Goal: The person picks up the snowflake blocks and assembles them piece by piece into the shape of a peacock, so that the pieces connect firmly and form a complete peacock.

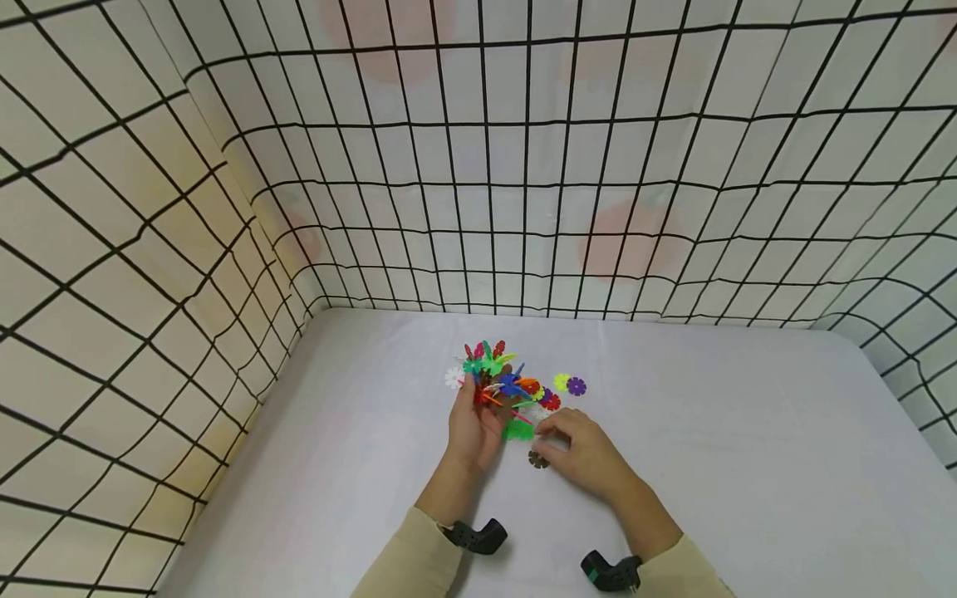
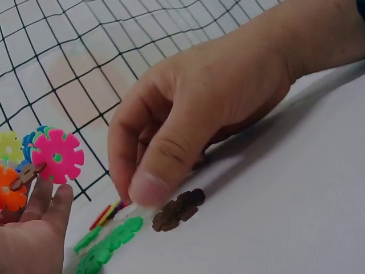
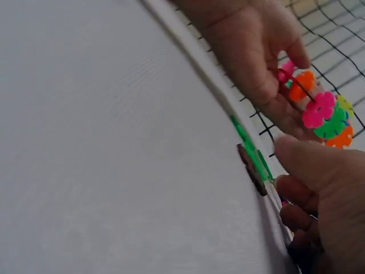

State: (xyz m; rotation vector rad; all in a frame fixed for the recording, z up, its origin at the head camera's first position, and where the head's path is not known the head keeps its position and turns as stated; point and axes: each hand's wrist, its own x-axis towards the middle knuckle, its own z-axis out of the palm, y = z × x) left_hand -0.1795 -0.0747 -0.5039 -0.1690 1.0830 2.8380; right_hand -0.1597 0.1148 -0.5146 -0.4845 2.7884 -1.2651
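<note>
My left hand (image 1: 473, 433) holds a cluster of joined plastic snowflake discs (image 1: 512, 384) in blue, red, orange, green and other colours. In the left wrist view a pink disc (image 2: 57, 156) stands out at the cluster's side. To the right, my right hand (image 1: 586, 457) is low over the table with its fingers bent and thumb apart from them; no disc shows between them. Beneath and beside its fingertips lie green discs (image 1: 519, 429) and a brown disc (image 1: 538, 459). A whitish disc (image 2: 124, 213) lies partly hidden by the thumb in the left wrist view.
Beyond the hands lie a yellow disc (image 1: 561, 382), a purple disc (image 1: 576, 386) and a red disc (image 1: 551, 400). A white disc (image 1: 453, 378) shows left of the cluster. Black wire grid (image 1: 523, 183) encloses the back and sides of the white table (image 1: 718, 432).
</note>
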